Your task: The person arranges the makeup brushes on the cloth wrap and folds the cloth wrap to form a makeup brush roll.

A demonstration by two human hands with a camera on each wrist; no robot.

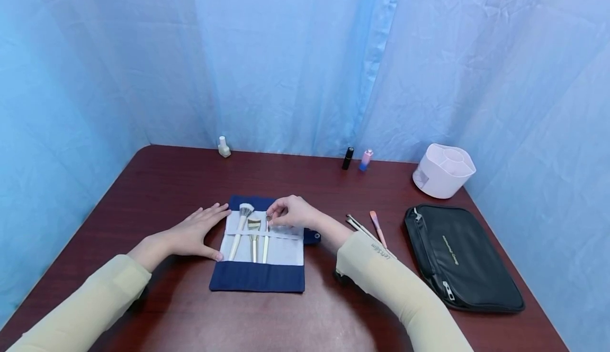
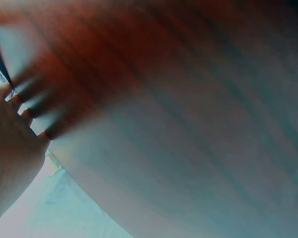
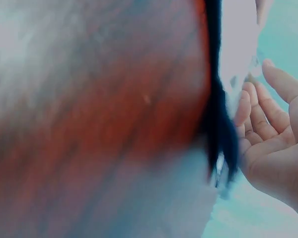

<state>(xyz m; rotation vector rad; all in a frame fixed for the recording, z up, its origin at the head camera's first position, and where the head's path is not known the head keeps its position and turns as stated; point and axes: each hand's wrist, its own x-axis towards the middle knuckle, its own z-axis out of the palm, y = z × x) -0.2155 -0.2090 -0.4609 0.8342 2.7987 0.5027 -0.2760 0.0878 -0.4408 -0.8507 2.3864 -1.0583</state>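
lying on pale cloth [image 1: 286, 252], slender brushes [image 1: 254, 227]

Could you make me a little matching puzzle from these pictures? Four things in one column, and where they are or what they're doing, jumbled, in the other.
Column one
1. Left hand
2. Right hand
3. Nail polish bottle
4. Black zip case

Column two
A. Lies flat on the right side of the table
B. Pinches the rightmost makeup brush in the brush roll
C. Stands near the table's far edge
D. Spread out at the brush roll's left edge

Pairs: 1-D, 2-B, 3-C, 4-A
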